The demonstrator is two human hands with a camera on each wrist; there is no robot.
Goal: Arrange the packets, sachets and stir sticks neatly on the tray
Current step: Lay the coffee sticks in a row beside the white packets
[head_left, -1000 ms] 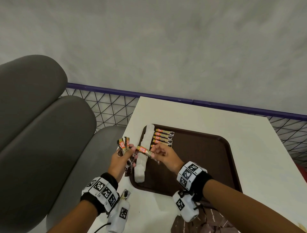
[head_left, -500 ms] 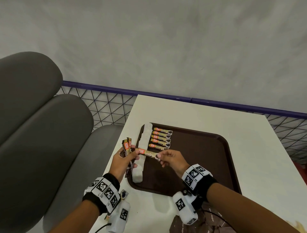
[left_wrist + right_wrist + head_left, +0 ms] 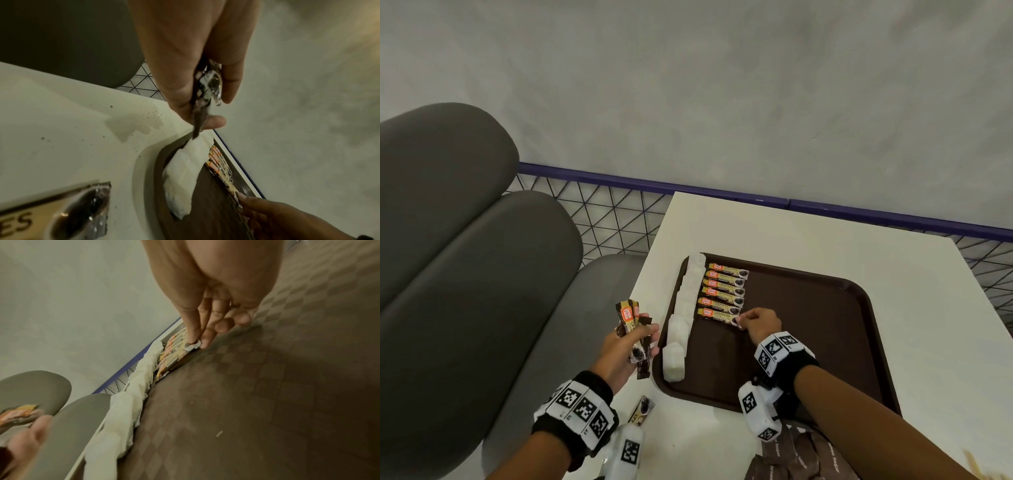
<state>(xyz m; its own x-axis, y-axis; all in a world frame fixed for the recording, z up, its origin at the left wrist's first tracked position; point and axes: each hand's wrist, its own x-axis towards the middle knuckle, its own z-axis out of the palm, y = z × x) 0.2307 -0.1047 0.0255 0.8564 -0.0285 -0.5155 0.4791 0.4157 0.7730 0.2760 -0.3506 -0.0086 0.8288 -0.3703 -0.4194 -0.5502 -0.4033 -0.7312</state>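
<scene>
A brown tray [image 3: 825, 329] lies on the white table. Along its left rim runs a line of white sachets [image 3: 685, 315], and beside them a column of several orange-and-gold coffee sticks [image 3: 724, 289]. My right hand [image 3: 748, 323] pinches the right end of the nearest stick [image 3: 717, 313], which lies flat on the tray at the column's near end; the pinch [image 3: 195, 344] shows in the right wrist view. My left hand [image 3: 630, 346] hovers off the tray's left edge and grips a bunch of coffee sticks [image 3: 631, 325], seen end-on [image 3: 207, 91] in the left wrist view.
One loose coffee stick [image 3: 642, 409] lies on the table near the tray's front left corner. Brown packets [image 3: 801, 455] sit at the table's front edge. Grey padded seats [image 3: 465, 274] stand to the left, with a wire fence [image 3: 599, 219] behind.
My right hand carried one coffee stick from the left hand's bunch to the right and laid it on the tray below the column. The left hand stayed with its bunch.
</scene>
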